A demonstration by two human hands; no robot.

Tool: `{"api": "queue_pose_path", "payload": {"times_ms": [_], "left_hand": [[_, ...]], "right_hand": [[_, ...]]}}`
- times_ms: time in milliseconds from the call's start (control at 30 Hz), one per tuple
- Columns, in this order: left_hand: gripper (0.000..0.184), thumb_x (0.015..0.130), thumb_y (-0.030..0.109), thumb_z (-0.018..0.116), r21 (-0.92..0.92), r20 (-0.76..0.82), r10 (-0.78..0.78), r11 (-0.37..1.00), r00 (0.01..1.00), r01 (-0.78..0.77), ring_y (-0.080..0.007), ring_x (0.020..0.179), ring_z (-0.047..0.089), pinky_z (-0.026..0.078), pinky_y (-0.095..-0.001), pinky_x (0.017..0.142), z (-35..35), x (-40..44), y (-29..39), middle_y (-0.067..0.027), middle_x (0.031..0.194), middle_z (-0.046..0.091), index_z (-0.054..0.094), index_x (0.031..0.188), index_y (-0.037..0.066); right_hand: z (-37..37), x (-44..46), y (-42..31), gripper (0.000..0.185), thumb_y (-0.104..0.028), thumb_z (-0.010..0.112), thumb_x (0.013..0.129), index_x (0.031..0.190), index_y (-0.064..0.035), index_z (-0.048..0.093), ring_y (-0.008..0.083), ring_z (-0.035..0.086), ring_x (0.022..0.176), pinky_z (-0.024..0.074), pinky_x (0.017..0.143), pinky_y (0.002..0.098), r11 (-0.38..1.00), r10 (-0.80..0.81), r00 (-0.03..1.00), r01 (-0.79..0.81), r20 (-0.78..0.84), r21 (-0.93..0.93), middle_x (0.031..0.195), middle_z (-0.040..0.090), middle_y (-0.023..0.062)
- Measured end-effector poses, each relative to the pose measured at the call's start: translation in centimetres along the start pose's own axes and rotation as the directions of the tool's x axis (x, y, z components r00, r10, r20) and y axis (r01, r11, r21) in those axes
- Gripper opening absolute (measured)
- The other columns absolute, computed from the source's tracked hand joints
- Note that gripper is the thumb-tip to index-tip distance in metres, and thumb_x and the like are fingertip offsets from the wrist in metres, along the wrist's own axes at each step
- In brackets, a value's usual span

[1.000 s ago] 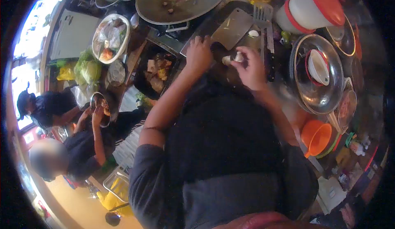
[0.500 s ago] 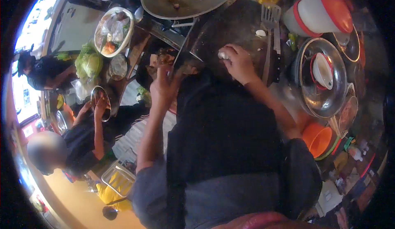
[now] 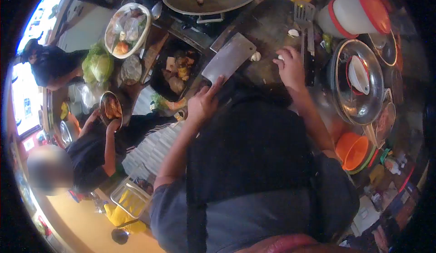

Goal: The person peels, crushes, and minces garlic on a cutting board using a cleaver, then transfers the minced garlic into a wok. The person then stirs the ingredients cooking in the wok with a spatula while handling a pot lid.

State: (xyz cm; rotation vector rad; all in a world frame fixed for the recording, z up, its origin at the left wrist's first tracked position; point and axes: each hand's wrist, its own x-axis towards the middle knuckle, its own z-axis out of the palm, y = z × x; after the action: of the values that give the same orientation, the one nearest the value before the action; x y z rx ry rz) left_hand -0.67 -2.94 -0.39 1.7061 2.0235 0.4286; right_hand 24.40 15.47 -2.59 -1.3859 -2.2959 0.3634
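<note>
My left hand is closed round the handle of a cleaver, its index finger stretched along the blade. The broad blade is turned face up over the left edge of the dark cutting board. A white garlic piece sits beside the blade's far corner. To the right, my right hand is over the board with fingers curled round a small white piece, probably garlic. Another white piece lies farther up the board, near a slotted spatula.
A wok with chopped pieces stands beyond the board. Left are a dark tray of food, a white basket and lettuce. Metal bowls and an orange container stand right. Another person holds a bowl at left.
The cleaver, earlier lying on the board, is now in my left hand with its blade face up. My right hand has moved right, and a garlic piece now lies on the board.
</note>
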Motion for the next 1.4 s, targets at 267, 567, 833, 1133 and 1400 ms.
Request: {"api": "queue_pose_path", "payload": {"times_ms": [267,567,833,1133,1400], "left_hand": [[0.067,0.078,0.008,0.061,0.08,-0.409,0.26,0.965,0.875,-0.249,-0.0272,0.061,0.06,0.051,-0.0414,0.055,-0.9,2.9,4.6,-0.0102,0.074,0.055,0.043,0.137,0.033],[0.074,0.078,0.011,0.056,0.326,0.024,0.23,0.918,0.973,-0.225,-0.0318,0.056,0.06,0.05,-0.0437,0.047,1.4,3.9,1.9,-0.0124,0.072,0.055,0.032,0.143,0.037],[0.065,0.08,0.009,0.056,-0.113,-0.557,0.221,0.935,0.801,-0.337,-0.0303,0.062,0.06,0.049,-0.0404,0.052,-0.5,4.7,4.5,-0.0109,0.075,0.058,0.042,0.136,0.038],[0.071,0.078,0.009,0.055,0.293,0.113,0.164,0.937,0.98,-0.19,-0.0334,0.065,0.063,0.051,-0.0437,0.052,0.0,5.1,3.2,-0.0142,0.073,0.055,0.037,0.139,0.041],[0.059,0.073,0.003,0.06,0.039,-0.559,0.338,0.923,0.757,-0.383,-0.0287,0.057,0.057,0.049,-0.0394,0.05,0.4,5.3,3.9,-0.0098,0.069,0.054,0.055,0.129,0.02]], "right_hand": [[-1.8,-1.1,1.1,0.029,-0.02,0.07,0.078,0.103,-0.0086,0.062,0.0354,0.057,0.099,0.0468,0.084,0.0427,0.98,0.195,0.98,-0.196,0.042,0.026,0.107,0.06,0.0153],[-5.3,-1.0,1.0,0.025,-0.018,0.073,0.076,0.097,-0.0071,0.065,0.032,0.06,0.091,0.048,0.08,0.0393,0.965,0.21,0.951,-0.165,-0.227,0.203,0.098,0.063,0.0135],[-7.7,0.1,1.0,0.026,-0.014,0.076,0.074,0.096,-0.0054,0.065,0.0275,0.062,0.087,0.0475,0.079,0.0343,0.946,0.241,0.904,-0.137,-0.352,0.295,0.093,0.065,0.0108],[-6.8,0.4,1.6,0.026,-0.014,0.077,0.073,0.095,-0.0049,0.066,0.0245,0.062,0.089,0.0475,0.081,0.0335,0.907,0.286,0.904,-0.149,-0.318,0.394,0.095,0.066,0.0096],[-8.1,0.2,1.5,0.027,-0.015,0.077,0.074,0.097,-0.0057,0.066,0.0223,0.062,0.09,0.047,0.083,0.0323,0.887,0.366,0.869,-0.217,-0.334,0.408,0.096,0.066,0.0082]]}}
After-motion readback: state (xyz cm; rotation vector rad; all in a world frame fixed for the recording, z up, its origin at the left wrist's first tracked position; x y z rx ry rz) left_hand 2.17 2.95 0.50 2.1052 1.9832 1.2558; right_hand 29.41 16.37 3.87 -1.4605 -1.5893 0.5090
